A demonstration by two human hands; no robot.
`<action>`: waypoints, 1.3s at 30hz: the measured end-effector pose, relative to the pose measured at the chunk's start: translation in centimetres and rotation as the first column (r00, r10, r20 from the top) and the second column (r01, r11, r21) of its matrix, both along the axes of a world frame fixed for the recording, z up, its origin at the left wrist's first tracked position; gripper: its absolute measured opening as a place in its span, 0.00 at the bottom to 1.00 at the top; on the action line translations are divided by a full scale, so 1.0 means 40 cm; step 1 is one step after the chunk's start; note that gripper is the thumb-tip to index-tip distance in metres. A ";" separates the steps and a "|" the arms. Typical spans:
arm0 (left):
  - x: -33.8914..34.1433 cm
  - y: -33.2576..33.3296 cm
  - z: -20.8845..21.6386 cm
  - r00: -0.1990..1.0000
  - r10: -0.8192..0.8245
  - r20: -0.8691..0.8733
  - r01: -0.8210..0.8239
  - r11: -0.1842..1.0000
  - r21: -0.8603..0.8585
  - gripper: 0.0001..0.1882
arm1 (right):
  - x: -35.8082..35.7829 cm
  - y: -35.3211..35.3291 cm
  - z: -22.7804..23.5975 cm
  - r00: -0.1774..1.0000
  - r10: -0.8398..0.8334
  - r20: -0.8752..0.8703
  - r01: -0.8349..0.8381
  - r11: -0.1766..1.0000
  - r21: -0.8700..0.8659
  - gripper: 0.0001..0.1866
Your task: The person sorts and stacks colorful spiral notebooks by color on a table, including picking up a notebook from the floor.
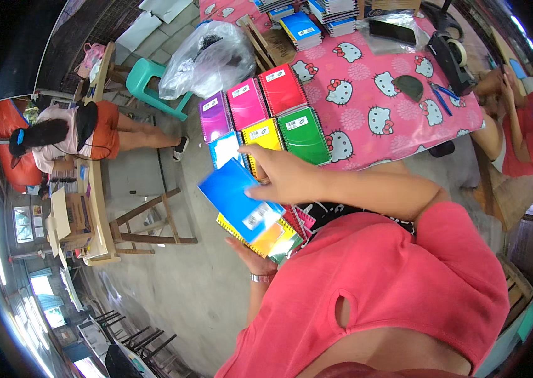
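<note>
My left hand (250, 255), with a bracelet at its wrist, supports a fanned stack of spiral notebooks (265, 242) from below; yellow and green covers show. A blue notebook (232, 192) lies tilted over that stack. My right hand (279, 171) grips its upper edge, thumb on the cover. Past my hands, two rows of spiral notebooks lie along the table edge: purple (215, 116), pink (247, 103) and red (283, 88) in the far row, light blue (224, 148), yellow (261, 133) and green (304, 135) in the near one.
The table (367, 82) has a pink patterned cover. On it are notebook stacks (301, 30), a phone (392, 31), a tape dispenser (452, 63) and blue-handled pliers (444, 94). A plastic bag (209, 60) and green stool (153, 85) stand left. People sit right and lean at left.
</note>
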State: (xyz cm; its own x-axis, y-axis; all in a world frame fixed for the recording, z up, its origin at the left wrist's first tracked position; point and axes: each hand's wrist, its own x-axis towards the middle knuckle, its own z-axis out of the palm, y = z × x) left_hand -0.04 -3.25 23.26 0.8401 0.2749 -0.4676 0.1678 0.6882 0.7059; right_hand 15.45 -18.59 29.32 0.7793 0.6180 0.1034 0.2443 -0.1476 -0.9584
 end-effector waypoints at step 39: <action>0.439 -0.157 -0.092 0.867 -0.353 0.352 -0.050 0.640 0.767 0.69 | 0.117 -0.196 -0.207 0.960 -0.279 0.036 0.256 0.920 0.295 0.52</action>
